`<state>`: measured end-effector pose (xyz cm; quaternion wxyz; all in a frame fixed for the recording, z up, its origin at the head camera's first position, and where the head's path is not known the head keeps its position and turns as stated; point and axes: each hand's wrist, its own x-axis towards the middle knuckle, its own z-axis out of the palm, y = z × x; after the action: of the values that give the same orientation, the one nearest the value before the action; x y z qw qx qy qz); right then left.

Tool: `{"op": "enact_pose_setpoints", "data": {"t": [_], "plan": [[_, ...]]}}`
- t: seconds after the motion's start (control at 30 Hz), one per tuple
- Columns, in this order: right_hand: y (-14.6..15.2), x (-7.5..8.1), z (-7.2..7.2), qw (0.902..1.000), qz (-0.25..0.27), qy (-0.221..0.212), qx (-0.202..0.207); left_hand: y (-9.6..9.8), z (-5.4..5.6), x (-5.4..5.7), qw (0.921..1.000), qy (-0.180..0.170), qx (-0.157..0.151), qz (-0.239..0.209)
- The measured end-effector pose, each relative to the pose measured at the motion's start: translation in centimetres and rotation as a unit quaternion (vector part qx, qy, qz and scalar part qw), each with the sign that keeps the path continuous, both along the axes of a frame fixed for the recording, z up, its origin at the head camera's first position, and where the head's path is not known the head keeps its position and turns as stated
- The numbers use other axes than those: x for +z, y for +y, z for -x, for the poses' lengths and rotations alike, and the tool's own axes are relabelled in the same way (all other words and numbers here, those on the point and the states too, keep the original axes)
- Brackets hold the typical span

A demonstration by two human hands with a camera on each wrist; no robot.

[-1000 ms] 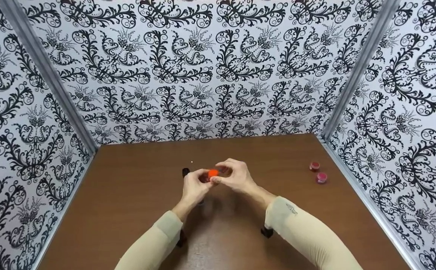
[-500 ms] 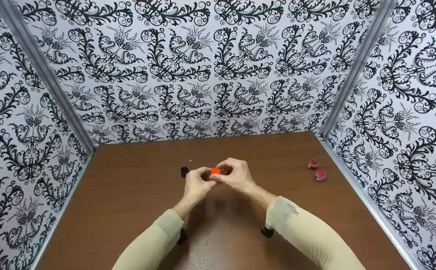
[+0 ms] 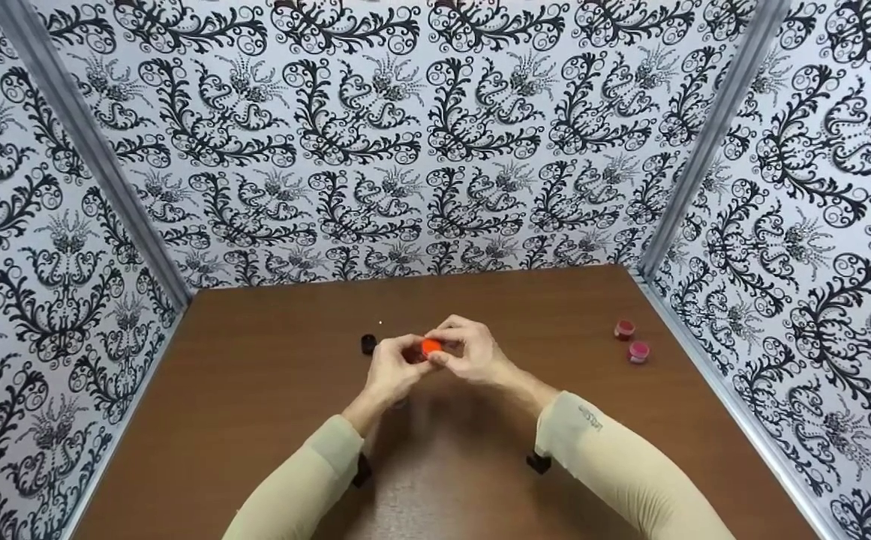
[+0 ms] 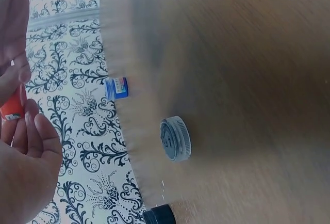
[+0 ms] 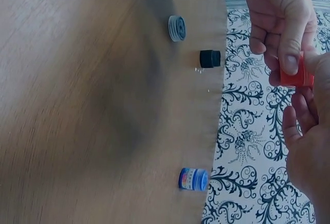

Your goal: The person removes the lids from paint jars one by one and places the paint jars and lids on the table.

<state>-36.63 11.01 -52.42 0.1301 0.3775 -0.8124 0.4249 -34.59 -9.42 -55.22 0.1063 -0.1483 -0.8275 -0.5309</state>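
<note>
A small orange-red paint jar (image 3: 430,347) is held between both hands above the middle of the table. My left hand (image 3: 392,369) grips it from the left, its thumb lying along the jar in the right wrist view. From the right, my right hand (image 3: 474,354) pinches the jar's other end with thumb and fingers. Parts of the jar are hidden behind fingers. Just beyond the left hand stands a black jar (image 3: 368,344). Lower down on the wood, a round grey piece with a ridged side (image 4: 176,139) shows in both wrist views.
A blue labelled jar (image 5: 193,179) stands toward the back of the wooden table (image 3: 270,420). Red (image 3: 625,330) and pink (image 3: 638,352) jars sit close together at the right. White specks (image 5: 199,70) lie by the black jar. Patterned walls (image 3: 405,150) enclose the back and sides.
My right fingers have drawn in closer round the orange-red jar, and it has shifted slightly right and turned a little between the hands. The other jars have stayed in place.
</note>
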Motion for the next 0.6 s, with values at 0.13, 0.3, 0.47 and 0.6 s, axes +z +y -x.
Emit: {"op": "enact_pose_setpoints", "data": {"t": [0.13, 0.3, 0.47, 0.6], "plan": [[0.33, -0.13, 0.08, 0.9997, -0.001, -0.009, 0.021, -0.07, 0.06, -0.23, 0.9996, -0.004, -0.024, -0.015], [0.43, -0.14, 0.00, 0.9989, -0.002, -0.033, 0.033, -0.14, -0.04, -0.39, 0.9990, -0.006, -0.038, -0.025], [0.52, 0.03, 0.08, 0.9992, -0.012, -0.034, 0.020, -0.07, -0.17, -0.41, 0.9992, -0.007, -0.035, -0.021], [0.58, 0.11, 0.30, 0.9997, -0.014, -0.017, -0.012, 0.06, -0.26, -0.32, 0.9993, -0.012, -0.028, -0.022]]}}
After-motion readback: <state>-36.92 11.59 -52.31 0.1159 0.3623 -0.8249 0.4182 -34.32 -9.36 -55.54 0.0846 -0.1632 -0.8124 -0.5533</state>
